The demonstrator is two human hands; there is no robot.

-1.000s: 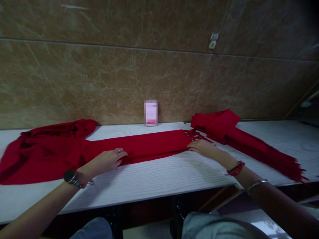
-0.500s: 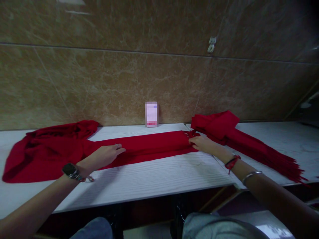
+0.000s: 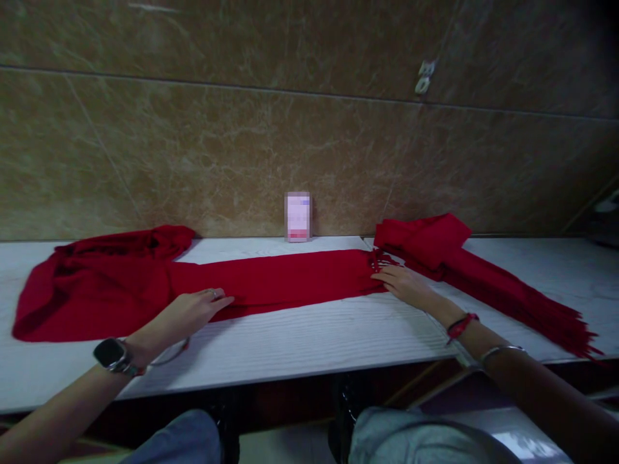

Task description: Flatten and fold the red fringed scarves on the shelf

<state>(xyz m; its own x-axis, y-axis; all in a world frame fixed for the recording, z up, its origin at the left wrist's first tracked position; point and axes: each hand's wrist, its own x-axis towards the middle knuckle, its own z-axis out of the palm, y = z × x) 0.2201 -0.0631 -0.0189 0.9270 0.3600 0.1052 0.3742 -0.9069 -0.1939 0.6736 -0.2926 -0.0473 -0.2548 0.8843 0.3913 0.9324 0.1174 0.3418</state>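
Observation:
A red scarf [image 3: 290, 277] lies stretched across the white table, its left part in a loose heap and its fringe at the right end. My left hand [image 3: 191, 312] is closed on the near edge of the scarf, beside the heaped part. At the fringed end, my right hand [image 3: 403, 283] pinches the near corner; its thumb is hidden. A narrow fold runs along the near edge between both hands. To the right lies a second red fringed piece [image 3: 503, 290], apart from my fingers; whether it belongs to the same scarf I cannot tell.
A blurred phone-like rectangle [image 3: 298, 218] leans upright on the brown marbled wall [image 3: 232, 148] at the back. A white hook [image 3: 424, 77] is fixed higher on the wall. The white table [image 3: 290, 348] ends just before my knees.
My left hand has moved slightly left and nearer along the scarf's edge. The upper layer now reaches closer to the near edge, leaving a thinner fold. My right hand stays at the fringed end.

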